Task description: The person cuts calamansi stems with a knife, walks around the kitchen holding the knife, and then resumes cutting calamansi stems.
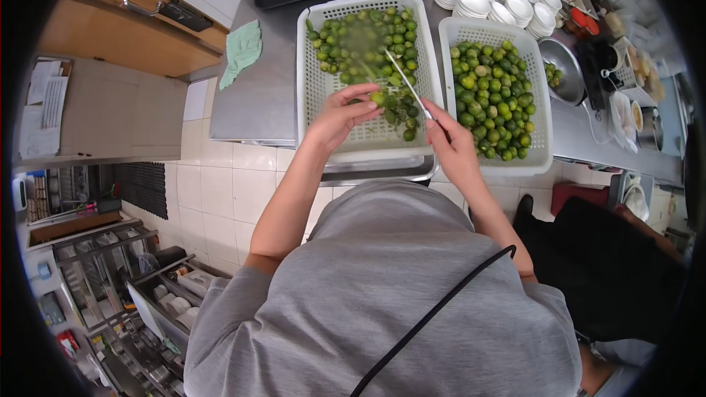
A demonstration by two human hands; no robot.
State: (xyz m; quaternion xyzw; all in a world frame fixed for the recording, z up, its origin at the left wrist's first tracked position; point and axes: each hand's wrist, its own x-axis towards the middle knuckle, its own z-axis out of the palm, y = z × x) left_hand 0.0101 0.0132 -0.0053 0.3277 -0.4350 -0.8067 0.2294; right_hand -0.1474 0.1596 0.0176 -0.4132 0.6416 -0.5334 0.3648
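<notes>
My left hand [348, 113] holds a small yellow-green citrus fruit [378, 98] between its fingers over a white perforated plastic basket [305, 77]. In my right hand [449, 138] is a knife [407, 81], its narrow blade pointing up and left across the same basket. Many small green citrus fruits [405, 38] lie at the basket's far end; leafy stems [391, 113] and several more fruits lie near my hands. A blurred spot hides part of the far pile. Right of it, a second white basket [543, 149] holds a heap of green fruits [493, 88].
Stacked white dishes [473, 4] stand behind the right basket, with a metal bowl [562, 71] beside it. A light green cloth [242, 49] lies on the steel counter [259, 105] at left. A person in black [595, 270] is close on my right.
</notes>
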